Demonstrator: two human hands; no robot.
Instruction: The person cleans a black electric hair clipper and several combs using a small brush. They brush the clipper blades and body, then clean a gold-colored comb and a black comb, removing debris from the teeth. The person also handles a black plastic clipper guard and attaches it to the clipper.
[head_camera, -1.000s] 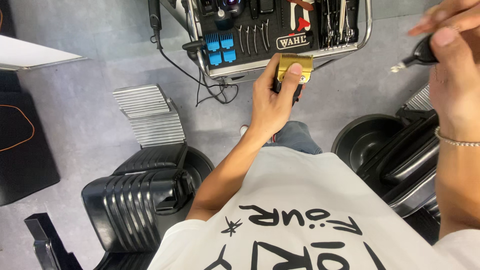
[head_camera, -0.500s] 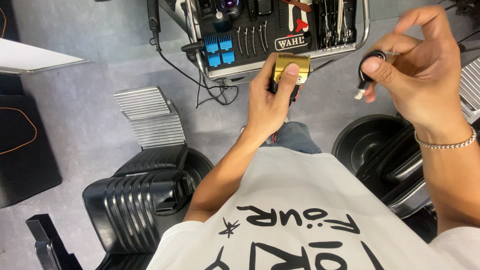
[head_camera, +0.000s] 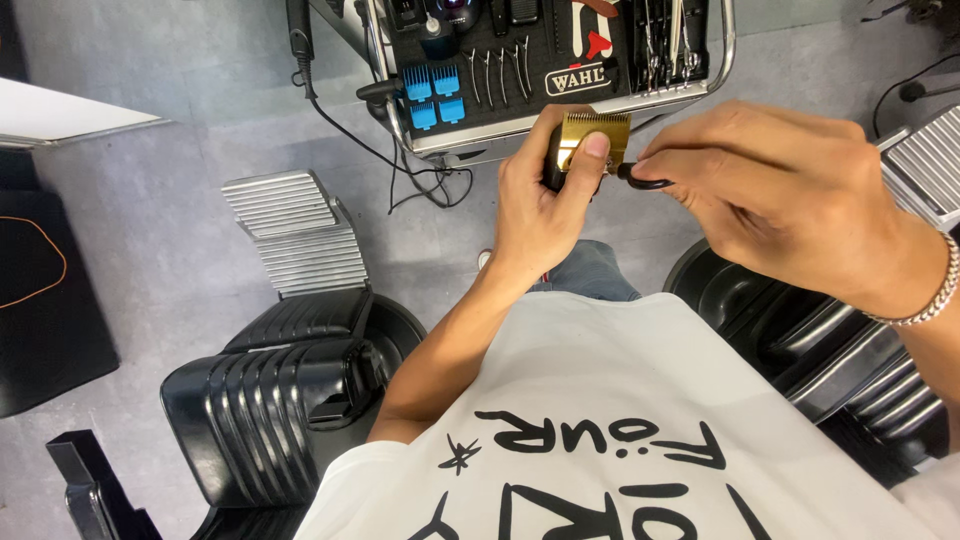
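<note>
Hair clipper held up in both hands above a tool tray.

The left hand (head_camera: 540, 215) is closed round the clipper (head_camera: 585, 150), its long axis running away from the person, gold blade (head_camera: 597, 128) pointing toward the tray (head_camera: 722, 50). The right hand (head_camera: 790, 195) pinches a small black tool (head_camera: 640, 180) against the blade. Black chairs (head_camera: 270, 400) stand below.

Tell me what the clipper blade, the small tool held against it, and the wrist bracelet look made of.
Clipper blade: gold-toned metal, by its sheen and cut teeth. Small tool in the right hand: glossy black, probably plastic, possibly coated metal. Bracelet: silvery metal links that glint. The left hand holds the clipper.
</note>
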